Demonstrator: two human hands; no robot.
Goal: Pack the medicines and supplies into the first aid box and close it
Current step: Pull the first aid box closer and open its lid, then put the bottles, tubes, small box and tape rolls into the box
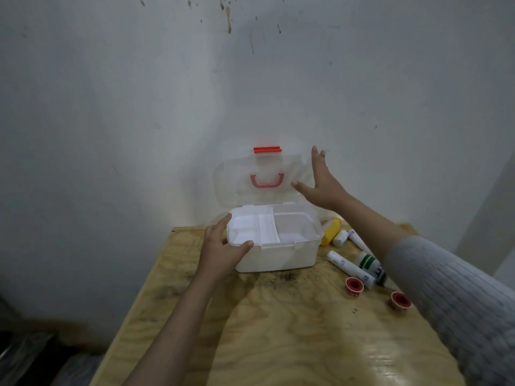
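Observation:
A white first aid box [278,256] stands on the wooden table with its clear lid [234,188] raised against the wall; the lid has a red handle [267,181] and red latch [267,149]. A white divided tray [252,228] sits inside on the left. My left hand [220,250] grips the box's front left corner. My right hand [323,182] is spread against the lid's right edge, holding nothing. Right of the box lie a yellow bottle [331,232], white bandage rolls [349,268], a white bottle with green stripes [370,264] and two red-capped cups [354,286].
The plywood table [278,316] ends at a left edge running diagonally; a dark floor area lies beyond it. A stained white wall [195,93] rises directly behind the box. A second red cup [400,300] sits near my right sleeve.

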